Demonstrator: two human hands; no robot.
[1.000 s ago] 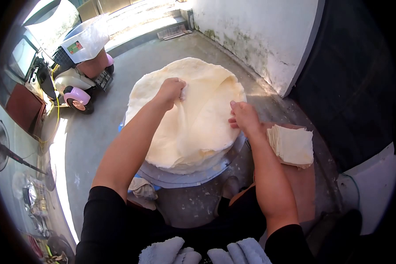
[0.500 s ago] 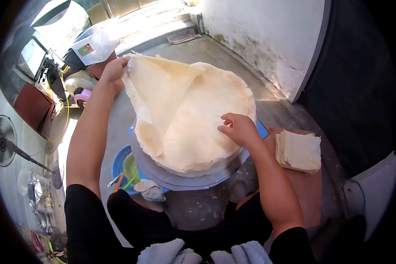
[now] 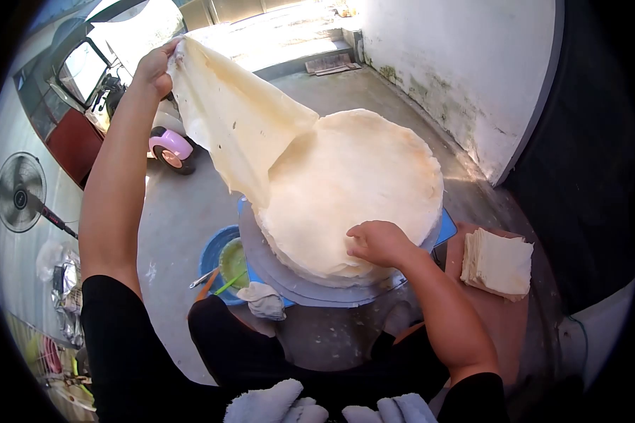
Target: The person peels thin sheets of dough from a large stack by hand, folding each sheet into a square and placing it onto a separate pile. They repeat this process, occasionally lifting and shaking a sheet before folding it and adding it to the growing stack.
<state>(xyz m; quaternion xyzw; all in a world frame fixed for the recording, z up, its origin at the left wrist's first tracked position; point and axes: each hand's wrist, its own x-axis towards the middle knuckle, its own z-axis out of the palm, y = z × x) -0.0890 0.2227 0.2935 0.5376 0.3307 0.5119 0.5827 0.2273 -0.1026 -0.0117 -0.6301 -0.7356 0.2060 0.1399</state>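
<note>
My left hand (image 3: 156, 70) is closed on the edge of a thin, pale flatbread sheet (image 3: 236, 116), raised high at the upper left. The sheet hangs in a slanting fold, and its lower end meets the left side of a thick round stack of flatbread sheets (image 3: 353, 183). Low over the front of that stack is my right hand (image 3: 381, 243), fingers bent and slightly apart, nothing in them. Grey round boards (image 3: 303, 287) lie under the stack, on a blue support (image 3: 446, 227).
At lower left stands a blue basin (image 3: 210, 255) with a green bowl (image 3: 231, 262) and utensils. A grey cloth (image 3: 262, 299) hangs beside it. Folded square sheets (image 3: 497, 263) are piled on a brown board (image 3: 490, 324) at right. A fan (image 3: 21, 192) stands far left.
My left hand has moved up and left, peeling the sheet farther off the stack and baring more of its top. My right hand stays low over the stack's front.
</note>
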